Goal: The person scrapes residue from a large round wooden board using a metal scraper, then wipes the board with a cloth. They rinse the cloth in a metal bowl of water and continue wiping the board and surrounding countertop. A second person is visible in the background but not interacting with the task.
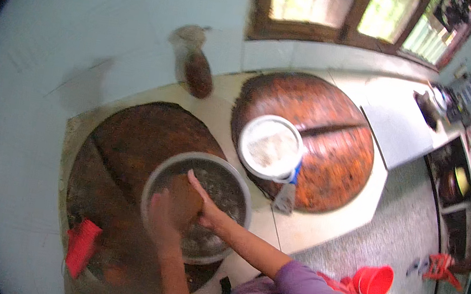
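Observation:
My right hand (205, 203) grips the right side of a flat brown piece (185, 201) whose material I cannot make out. Blurred by motion, my left hand (162, 215) is at the piece's left side; whether its fingers close on it is unclear. Both hands are over a grey metal basin (247, 198) with dark, glistening contents, partly hidden by my arms. The basin rests on a large round brown lid (137, 142), split by a seam.
A second round lid (329, 155) bears a white-rimmed container (242, 143) and a blue-handled scraper (286, 199). A red object (82, 248) is at left. A brown object (199, 74) leans against the wall. A red bucket (379, 282) stands right, near an open cabinet (457, 207).

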A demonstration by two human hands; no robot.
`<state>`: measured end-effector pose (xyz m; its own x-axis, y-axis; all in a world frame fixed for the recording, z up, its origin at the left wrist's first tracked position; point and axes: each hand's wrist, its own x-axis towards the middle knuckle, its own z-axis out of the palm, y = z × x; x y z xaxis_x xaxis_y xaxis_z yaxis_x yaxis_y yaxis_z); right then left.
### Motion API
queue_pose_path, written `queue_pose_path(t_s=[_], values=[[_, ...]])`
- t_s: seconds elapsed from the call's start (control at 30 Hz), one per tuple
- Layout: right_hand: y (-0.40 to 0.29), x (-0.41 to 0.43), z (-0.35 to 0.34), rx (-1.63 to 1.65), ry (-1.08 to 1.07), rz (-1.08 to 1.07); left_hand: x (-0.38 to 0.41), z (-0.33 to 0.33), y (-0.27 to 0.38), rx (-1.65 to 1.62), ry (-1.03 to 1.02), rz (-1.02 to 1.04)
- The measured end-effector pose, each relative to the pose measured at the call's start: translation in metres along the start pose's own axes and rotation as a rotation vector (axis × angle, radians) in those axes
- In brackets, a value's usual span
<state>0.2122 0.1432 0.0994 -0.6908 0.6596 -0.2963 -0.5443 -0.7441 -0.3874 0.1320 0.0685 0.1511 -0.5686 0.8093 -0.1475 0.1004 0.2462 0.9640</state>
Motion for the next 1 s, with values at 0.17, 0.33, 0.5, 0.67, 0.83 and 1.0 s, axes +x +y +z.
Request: queue_pose_path(t_s=[0.17, 0.33, 0.5, 0.67, 0.83, 1.0], values=[[0.024, -0.006, -0.015, -0.715, -0.149, -0.511, 0.018, -0.021, -0.021, 0.236, -0.142, 0.173], [0.038, -0.011, -0.025, -1.041, -0.207, -0.780, 0.010, 0.006, 0.010, 0.380, -0.030, 0.567], [0.033, -0.010, -0.013, -0.732, -0.182, -0.571, 0.011, -0.009, -0.017, 0.558, -0.162, 0.676], [0.027, -0.004, -0.002, -0.469, -0.088, -0.365, 0.013, 0.000, -0.006, 0.679, -0.022, 0.781], [0.034, -0.009, -0.005, -0.354, -0.094, -0.206, 0.013, 0.010, -0.003, 0.742, 0.051, 0.748], [0.039, -0.018, -0.018, -0.318, -0.063, -0.098, 0.029, 0.006, -0.033, 0.841, -0.017, 0.851]])
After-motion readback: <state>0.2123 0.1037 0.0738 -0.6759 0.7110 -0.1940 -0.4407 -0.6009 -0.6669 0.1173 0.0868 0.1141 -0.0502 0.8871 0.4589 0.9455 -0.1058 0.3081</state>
